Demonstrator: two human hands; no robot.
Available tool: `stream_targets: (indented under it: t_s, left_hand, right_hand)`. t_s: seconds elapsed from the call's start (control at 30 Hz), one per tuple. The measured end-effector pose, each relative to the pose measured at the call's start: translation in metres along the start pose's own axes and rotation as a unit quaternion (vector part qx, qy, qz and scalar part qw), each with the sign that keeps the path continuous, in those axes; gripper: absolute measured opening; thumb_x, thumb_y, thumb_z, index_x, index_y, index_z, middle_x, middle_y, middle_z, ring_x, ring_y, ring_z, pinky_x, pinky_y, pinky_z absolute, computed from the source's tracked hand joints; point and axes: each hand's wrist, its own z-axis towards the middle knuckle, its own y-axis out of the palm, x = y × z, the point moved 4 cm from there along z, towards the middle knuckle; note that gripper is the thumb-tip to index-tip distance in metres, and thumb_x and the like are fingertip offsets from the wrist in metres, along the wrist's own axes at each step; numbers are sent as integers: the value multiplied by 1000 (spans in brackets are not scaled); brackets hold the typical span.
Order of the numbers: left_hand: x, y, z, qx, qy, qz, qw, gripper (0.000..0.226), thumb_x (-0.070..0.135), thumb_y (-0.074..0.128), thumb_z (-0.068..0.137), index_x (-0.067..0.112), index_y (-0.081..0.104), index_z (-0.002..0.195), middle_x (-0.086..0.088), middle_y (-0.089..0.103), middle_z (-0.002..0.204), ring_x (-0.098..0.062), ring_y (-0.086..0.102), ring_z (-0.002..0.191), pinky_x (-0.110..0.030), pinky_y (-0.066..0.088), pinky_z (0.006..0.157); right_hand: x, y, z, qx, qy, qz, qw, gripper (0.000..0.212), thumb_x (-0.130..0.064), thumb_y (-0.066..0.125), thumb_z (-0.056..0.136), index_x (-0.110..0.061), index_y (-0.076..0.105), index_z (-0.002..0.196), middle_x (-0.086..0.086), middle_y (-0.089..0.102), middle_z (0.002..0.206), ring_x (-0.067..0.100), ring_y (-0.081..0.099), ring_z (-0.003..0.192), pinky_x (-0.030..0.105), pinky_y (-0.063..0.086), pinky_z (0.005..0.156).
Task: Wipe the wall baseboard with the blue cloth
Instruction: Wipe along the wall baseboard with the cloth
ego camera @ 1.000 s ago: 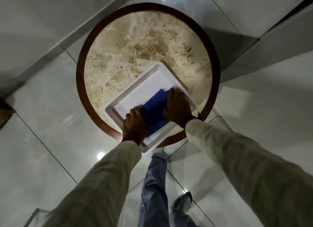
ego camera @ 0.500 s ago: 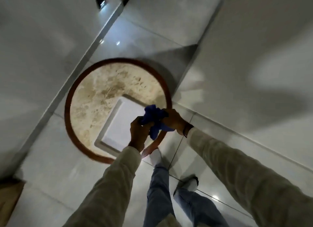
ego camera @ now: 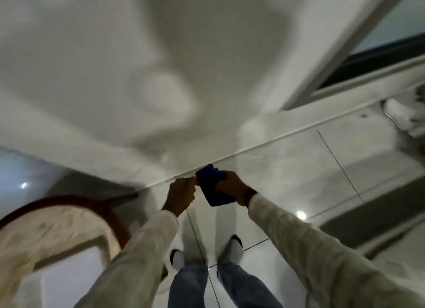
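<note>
I hold the blue cloth (ego camera: 213, 189), bunched up, between both hands in front of me. My right hand (ego camera: 232, 188) grips its right side and my left hand (ego camera: 181, 192) pinches its left edge. The cloth hangs in the air above the floor tiles. In the picture it sits just below the line where the white wall meets the floor. The pale baseboard (ego camera: 296, 125) runs along that line from lower left to upper right and is blurred.
A round marble table with a brown rim (ego camera: 76, 200) stands at my lower left, with a white tray (ego camera: 69, 275) on it. A window or door frame (ego camera: 340, 61) rises at the upper right. A white object (ego camera: 404, 115) lies at the far right. My feet stand on glossy tiles.
Both hands lifted the blue cloth off the white tray. The view swung right from the table toward the wall, and the table now lies at the lower left.
</note>
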Motion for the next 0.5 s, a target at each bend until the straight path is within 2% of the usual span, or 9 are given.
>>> stream_targets:
  t_s: [0.03,0.07,0.13,0.17,0.2,0.27,0.33,0.4,0.5]
  left_hand:
    - [4,14,20,-9,52,133,990,37,29,49,107,4,76,115,-16,66,105,-34,67,97,-36,51,86]
    - [8,28,39,-12,114,275,955,39,33,49,107,7,75,122,-15,67,116,-35,66,111,-38,50,94]
    - [8,53,80,-3,243,491,836,48,40,46,107,11,70,137,-15,66,142,-37,59,134,-47,48,110]
    - [9,63,99,3,303,554,776,54,43,43,106,11,68,141,-16,63,151,-39,56,142,-53,44,117]
    - [8,75,122,-2,349,598,721,59,46,39,104,11,67,143,-17,60,155,-41,52,147,-59,40,122]
    - [-1,101,178,-14,407,669,622,65,49,33,103,13,63,148,-16,53,161,-41,45,153,-66,31,125]
    - [-17,122,236,-20,428,724,541,70,52,28,102,16,58,153,-16,45,167,-40,37,158,-67,24,128]
    - [-43,140,295,-22,447,756,477,72,53,26,101,16,56,154,-17,41,169,-41,33,159,-67,19,129]
    - [-80,159,368,-17,478,786,392,72,54,28,102,15,51,158,-18,31,173,-41,25,163,-67,13,130]
  right_hand:
    - [25,-19,14,27,26,53,998,45,6,57,87,5,59,132,26,66,126,43,60,126,55,48,110]
    - [50,-35,28,48,52,110,991,45,5,57,87,3,59,132,26,65,128,42,61,123,54,50,108]
    - [98,-55,59,85,91,238,963,44,2,60,89,-2,58,133,26,64,132,38,63,111,48,56,93]
    - [117,-59,74,98,102,293,946,44,0,61,90,-4,58,134,24,65,131,35,64,103,42,58,82]
    - [138,-62,95,106,108,341,928,45,-1,63,90,-6,57,135,22,65,127,32,64,97,37,57,73]
    - [178,-62,145,118,101,411,898,48,-1,63,90,-8,56,137,17,65,121,30,65,94,34,55,67]
    - [216,-56,204,128,78,450,880,50,4,60,90,-8,55,138,17,64,122,37,63,105,39,58,74]
    - [250,-44,267,133,62,471,870,52,9,58,89,-9,55,137,20,63,127,43,60,117,51,58,91]
    - [289,-20,354,131,45,503,853,47,11,58,87,-15,59,126,18,63,123,41,60,116,57,53,102]
